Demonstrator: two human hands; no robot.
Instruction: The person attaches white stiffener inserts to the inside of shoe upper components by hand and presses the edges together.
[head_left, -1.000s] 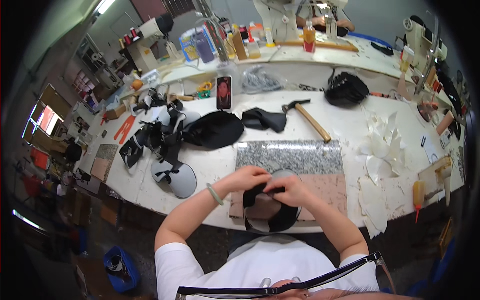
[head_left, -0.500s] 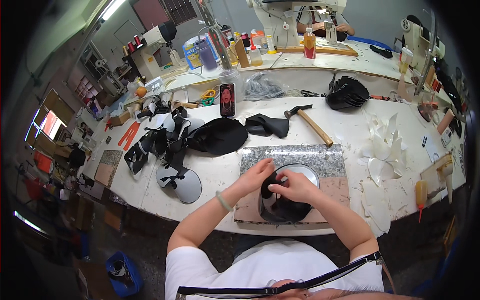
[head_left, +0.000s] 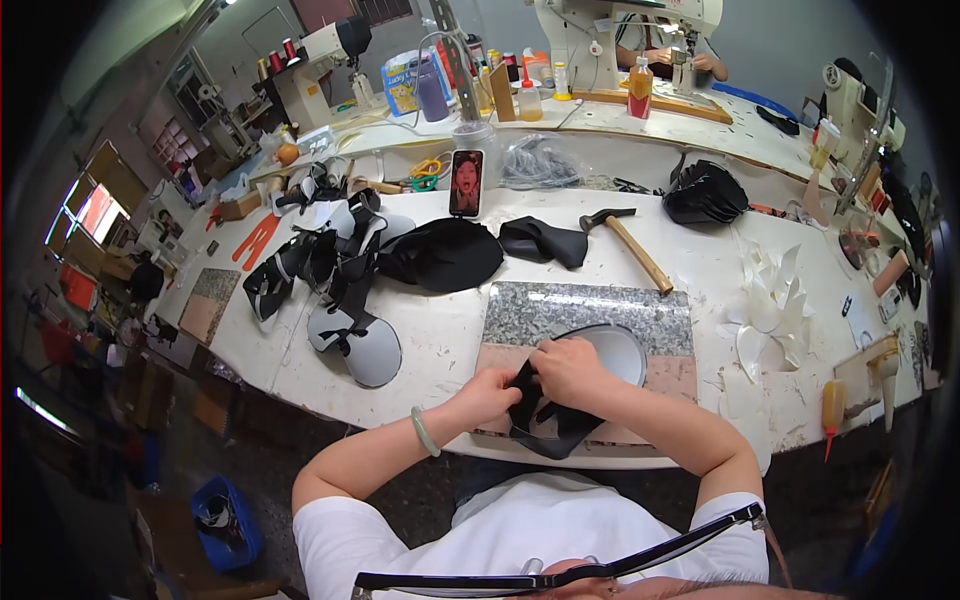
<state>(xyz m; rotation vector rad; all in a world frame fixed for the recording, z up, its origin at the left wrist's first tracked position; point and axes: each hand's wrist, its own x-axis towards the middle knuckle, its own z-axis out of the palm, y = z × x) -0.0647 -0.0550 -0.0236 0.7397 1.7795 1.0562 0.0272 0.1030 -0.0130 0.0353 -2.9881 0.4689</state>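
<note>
Both grips [head_left: 492,395] [head_left: 568,370] pinching black piece [head_left: 563,436] | blue bin [head_left: 240,556]: dark scraps [head_left: 218,515] | bottle [head_left: 530,98]: yellowish liquid [head_left: 529,113]

The workpiece [head_left: 560,438] is over the slab [head_left: 575,303] on the table [head_left: 440,340]; the hammer [head_left: 638,254] lies behind the slab, the phone [head_left: 466,183] farther back and left, scraps [head_left: 768,310] right of the slab, a bin [head_left: 251,530] on the floor [head_left: 400,490] at left

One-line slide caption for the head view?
Left hand and right hand grip a black-and-grey piece over a speckled slab, hammer lying nearby.
</note>
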